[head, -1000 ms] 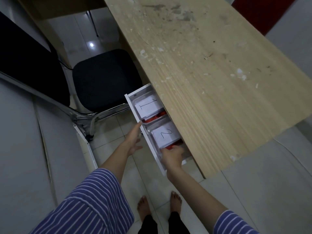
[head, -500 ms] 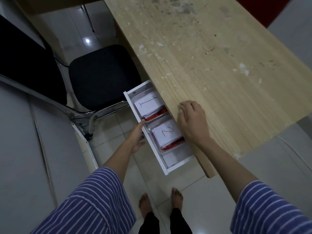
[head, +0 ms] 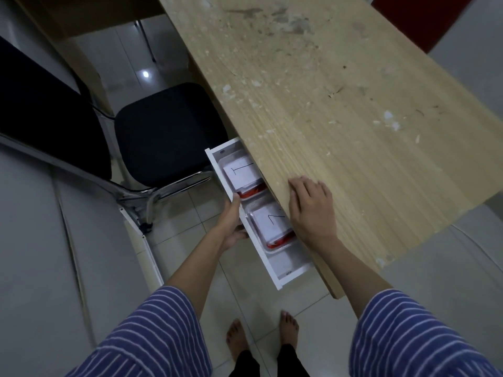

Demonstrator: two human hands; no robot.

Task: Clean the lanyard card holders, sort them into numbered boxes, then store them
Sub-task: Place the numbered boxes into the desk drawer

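A white drawer (head: pixel 268 263) sticks out a little from under the wooden desk (head: pixel 340 118). Inside it lie two clear boxes with red lanyards under paper labels: box 1 (head: pixel 241 174) at the far end and box 2 (head: pixel 268 223) nearer me, both partly hidden by the desk edge. My left hand (head: pixel 232 221) presses against the drawer's white front panel, thumb at its top edge. My right hand (head: pixel 311 208) rests flat on the desk top at its edge, fingers spread.
A black office chair (head: pixel 163 134) on chrome legs stands left of the drawer. A grey partition (head: pixel 32 254) runs along the left. My bare feet (head: pixel 261 333) are on the white tiled floor below the drawer.
My right hand left the drawer and came up onto the desk top. The drawer slid further under the desk while my left hand stayed against its front.
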